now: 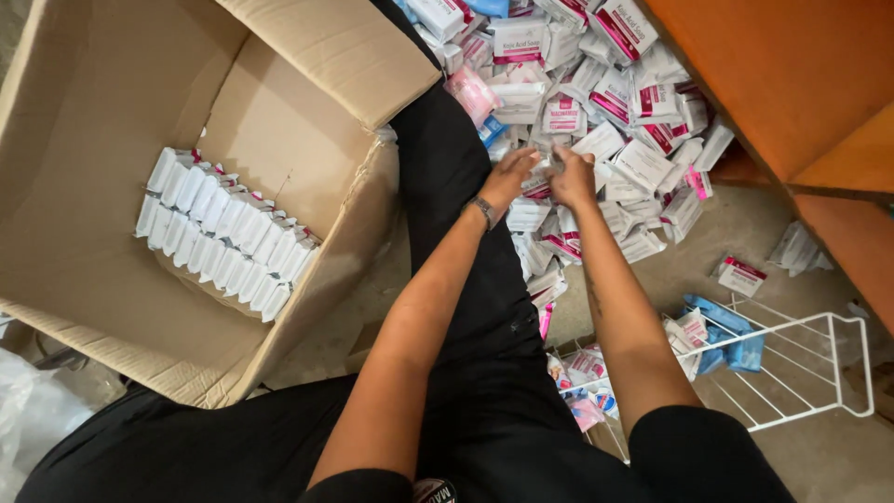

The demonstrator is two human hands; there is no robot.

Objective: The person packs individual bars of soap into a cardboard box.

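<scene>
Both my hands reach forward into a heap of small white and magenta soap boxes on the floor. My left hand, with a bracelet at the wrist, rests on boxes at the near edge of the heap. My right hand is beside it, fingers curled over the boxes there; whether either hand grips a box is hidden. A large open cardboard carton lies to my left. Inside it, two neat rows of white boxes stand on edge.
An orange wooden surface fills the upper right. A white wire rack lies on the floor at the right, with blue cloth and loose boxes near it. My black-clad leg runs between the carton and the heap. A white plastic bag sits at the lower left.
</scene>
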